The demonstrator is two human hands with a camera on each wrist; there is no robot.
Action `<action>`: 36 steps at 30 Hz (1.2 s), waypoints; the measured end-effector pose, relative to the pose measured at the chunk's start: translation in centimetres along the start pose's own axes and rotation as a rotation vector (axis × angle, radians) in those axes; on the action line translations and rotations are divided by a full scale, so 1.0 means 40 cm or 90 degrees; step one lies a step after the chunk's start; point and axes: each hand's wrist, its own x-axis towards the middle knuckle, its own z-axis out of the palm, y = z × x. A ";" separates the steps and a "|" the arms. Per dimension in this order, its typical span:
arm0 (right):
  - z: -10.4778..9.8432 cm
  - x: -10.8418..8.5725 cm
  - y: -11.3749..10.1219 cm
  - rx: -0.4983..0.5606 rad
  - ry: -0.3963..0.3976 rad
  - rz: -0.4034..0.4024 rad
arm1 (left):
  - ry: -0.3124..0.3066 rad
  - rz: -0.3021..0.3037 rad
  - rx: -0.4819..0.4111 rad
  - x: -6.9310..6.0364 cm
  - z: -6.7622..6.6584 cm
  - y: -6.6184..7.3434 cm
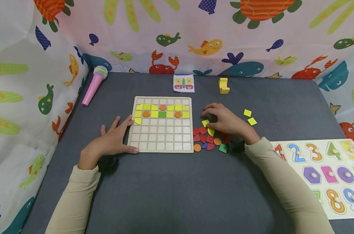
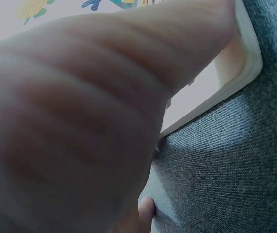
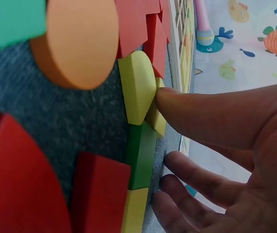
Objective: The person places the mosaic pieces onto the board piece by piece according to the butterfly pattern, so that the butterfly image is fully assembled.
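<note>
A wooden grid board (image 1: pixel 163 136) lies mid-table with yellow, orange and green pieces set in its upper rows. My left hand (image 1: pixel 111 139) rests spread along its left side, thumb at the front left corner. In the left wrist view that hand's blurred thumb side (image 2: pixel 104 97) covers much of the board. Right of the board, my right hand (image 1: pixel 226 120) reaches over a loose pile of pieces. Its thumb touches a yellow piece (image 3: pixel 160 109), beside a rounded yellow piece (image 3: pixel 139 87); the other fingers stand apart from the thumb.
Red pieces (image 1: pixel 210 139), orange discs and a green square (image 1: pixel 223 148) lie in the pile. Two yellow squares (image 1: pixel 252 121) sit farther right. A pattern card (image 1: pixel 184 83), yellow arched block (image 1: pixel 223 86), pink toy microphone (image 1: pixel 95 86) and number puzzle (image 1: pixel 294 169) surround the work area.
</note>
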 end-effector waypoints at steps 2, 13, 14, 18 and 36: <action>0.002 0.004 0.000 -0.003 0.005 -0.002 | 0.001 0.002 0.000 0.001 0.000 -0.002; 0.013 0.004 -0.007 -0.014 0.031 -0.019 | -0.001 0.002 -0.002 0.000 -0.005 0.001; 0.014 0.004 -0.007 -0.011 0.033 -0.023 | -0.001 0.000 -0.003 0.000 -0.005 0.001; 0.015 0.002 -0.006 0.003 0.046 -0.044 | 0.000 -0.004 -0.001 0.005 -0.004 -0.002; -0.005 0.047 -0.036 0.145 0.044 0.038 | 0.000 -0.011 -0.003 -0.004 -0.007 0.007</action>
